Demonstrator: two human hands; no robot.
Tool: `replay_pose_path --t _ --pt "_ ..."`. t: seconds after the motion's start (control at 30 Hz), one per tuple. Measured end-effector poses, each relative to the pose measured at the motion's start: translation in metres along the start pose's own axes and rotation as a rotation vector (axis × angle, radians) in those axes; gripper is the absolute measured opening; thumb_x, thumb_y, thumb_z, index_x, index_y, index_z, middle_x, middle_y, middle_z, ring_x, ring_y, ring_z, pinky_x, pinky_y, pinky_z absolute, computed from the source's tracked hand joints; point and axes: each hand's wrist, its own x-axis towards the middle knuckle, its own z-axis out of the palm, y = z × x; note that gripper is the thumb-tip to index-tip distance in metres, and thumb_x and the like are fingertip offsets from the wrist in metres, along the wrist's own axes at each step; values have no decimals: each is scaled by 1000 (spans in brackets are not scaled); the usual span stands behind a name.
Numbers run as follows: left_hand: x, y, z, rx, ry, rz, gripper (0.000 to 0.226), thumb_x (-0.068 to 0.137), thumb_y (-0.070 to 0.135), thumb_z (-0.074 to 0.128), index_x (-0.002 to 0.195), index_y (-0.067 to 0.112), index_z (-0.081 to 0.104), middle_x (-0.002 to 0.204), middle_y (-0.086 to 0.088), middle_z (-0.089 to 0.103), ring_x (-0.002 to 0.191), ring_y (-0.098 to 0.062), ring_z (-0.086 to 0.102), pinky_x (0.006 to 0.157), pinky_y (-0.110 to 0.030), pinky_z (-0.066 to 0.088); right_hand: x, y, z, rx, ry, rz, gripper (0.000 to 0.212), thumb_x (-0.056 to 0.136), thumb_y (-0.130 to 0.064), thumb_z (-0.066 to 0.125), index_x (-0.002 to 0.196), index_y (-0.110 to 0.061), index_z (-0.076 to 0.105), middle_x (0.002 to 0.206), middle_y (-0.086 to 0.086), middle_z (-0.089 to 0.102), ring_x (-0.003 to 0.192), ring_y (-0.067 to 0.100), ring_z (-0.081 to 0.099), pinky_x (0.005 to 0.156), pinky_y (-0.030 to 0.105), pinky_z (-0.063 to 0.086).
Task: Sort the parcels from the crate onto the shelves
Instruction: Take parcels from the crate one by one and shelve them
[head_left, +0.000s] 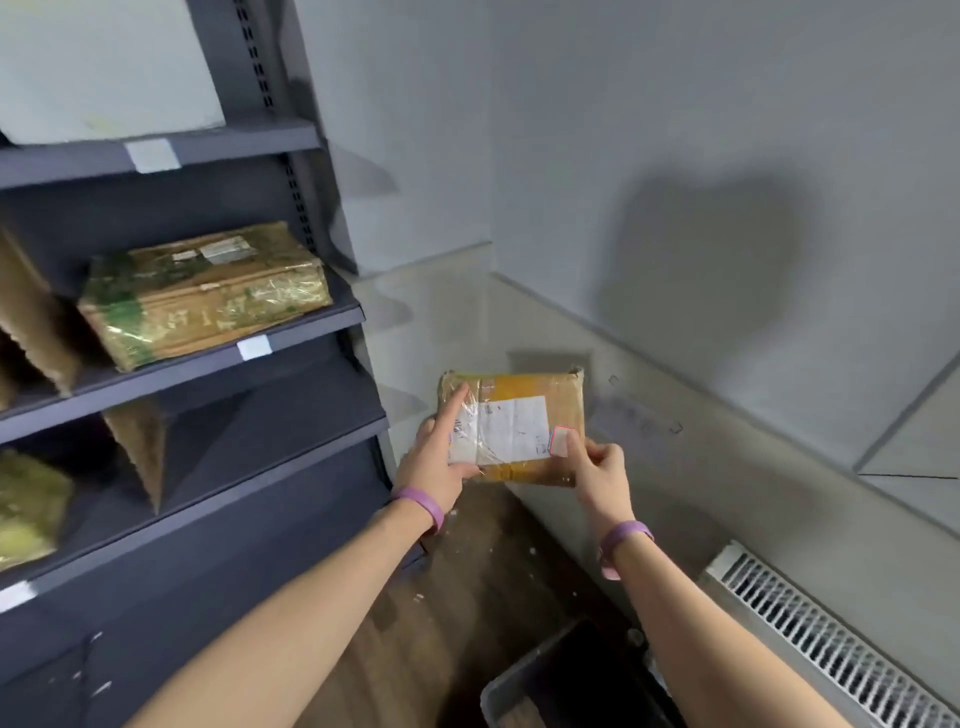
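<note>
Cardboard parcel (519, 387), white label (511, 427) too blurry to be read, is held just right of the shelf unit (311, 332): left edge gripped by the left hand (435, 460), lower corner pinched by the right hand (597, 470).

Crate (491, 701): cut off by bottom edge, interior dark. Held parcel (519, 415): label print too blurred to read; near corners covered by left hand (434, 462) and right hand (597, 470). Lower-shelf parcel (28, 506): cropped at left edge.
</note>
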Motion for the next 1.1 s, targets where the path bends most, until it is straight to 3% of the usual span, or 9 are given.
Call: replay_pose_path --t 0.13,0.2,0.3,0.4,0.5,0.6,0.7,0.93,1.1 --pt "-23 -17 -34 87 -13 -9 98 85 -2 62 138 65 14 146 10 40 128 -17 46 106 -42 42 -13 1 26 32 -195 -25 69 73 -68 66 123 -37 31 133 -1 51 122 23 54 105 48 43" --pt "-34 -23 -52 103 13 1 92 84 -4 59 140 60 21 148 11 38 130 -15 44 106 -37 42 -16 1 37 51 -295 -63 77 74 -62 70 134 -51 23 135 -12 48 125 13 52 107 41 42" --pt "-47 -36 -80 103 68 -7 83 85 -3 52 141 54 30 144 9 41 124 -15 47 99 -29 44 -28 -1 54 -11 -420 -57 55 78 -52 71 123 -59 39 126 -9 60 110 15 64 96 46 51" --pt "-63 -56 -108 127 130 -23 71 87 0 51 140 45 38 134 10 45 118 -15 49 97 -29 44 -49 -3 76 -13 -517 21 35 82 -46 70 109 -45 48 116 1 67 99 23 69 82 58 56" --pt "-85 -74 -132 95 321 -47 58 89 6 55 139 33 44 137 9 39 124 -15 46 99 -26 41 -80 -9 107 -9 -543 25 34 89 -42 65 114 -32 45 112 0 67 97 23 69 79 47 59" --pt "-116 -86 -147 71 503 -123 65 89 16 63 144 36 34 154 7 10 142 -16 22 110 -26 30 -114 -18 147 59 -591 -6 33 90 -38 65 114 -27 44 110 1 66 96 23 69 76 50 59" --pt "-157 -101 -161 63 629 -157 74 88 24 65 146 41 23 154 13 -9 145 -14 8 109 -26 26 -155 -24 191 99 -619 -34 35 91 -36 64 116 -22 42 115 1 65 97 19 68 63 35 58" --pt "-245 -141 -213 -47 458 -189 78 88 16 65 146 45 20 152 9 16 130 2 30 98 -12 29 -266 -20 273 218 -702 102 47 89 -43 64 121 -22 36 112 0 60 98 25 67 71 37 60" --pt "-293 -175 -262 -81 563 -259 78 88 -4 59 145 40 30 152 8 25 136 -12 34 108 -33 40 -316 -3 300 -80 -806 -159 34 91 -45 59 103 -19 42 100 -1 55 87 16 57 77 34 54"
